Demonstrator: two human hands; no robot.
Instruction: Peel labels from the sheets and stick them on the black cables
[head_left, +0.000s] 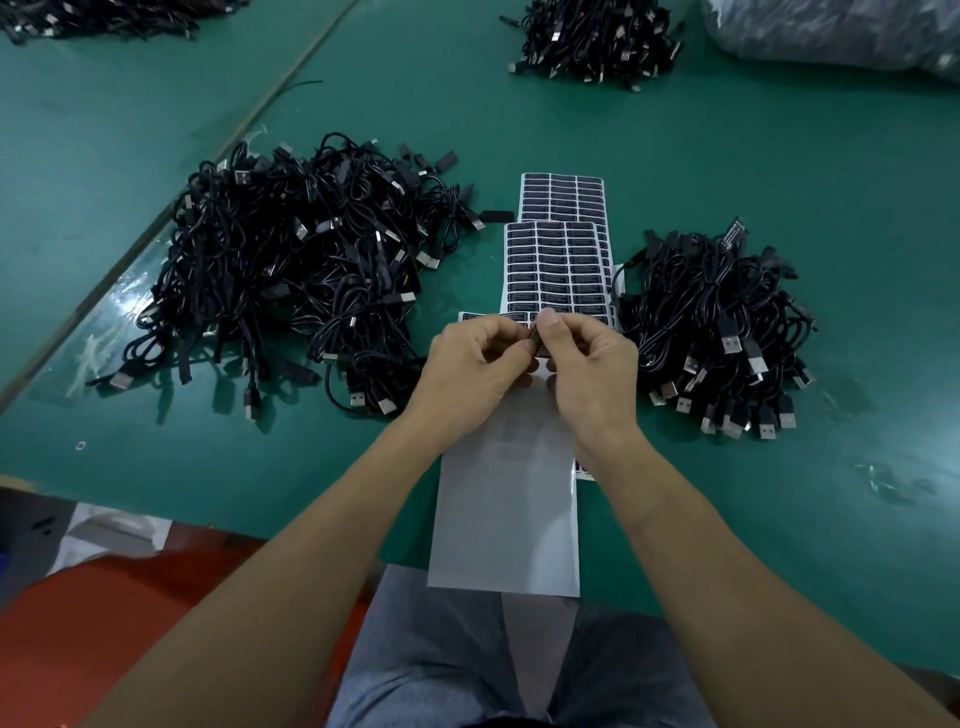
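Over a green table, left hand and right hand fingertip to fingertip, both pinching a small black piece — label or cable end, unclear — just above the label sheets. Black cables heaped either side: big heap left, smaller heap right.

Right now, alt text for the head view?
The left hand and right hand pinch a small black label over a bare white backing sheet. Black label sheets lie beyond, between a left cable pile and a right cable pile on a green table.
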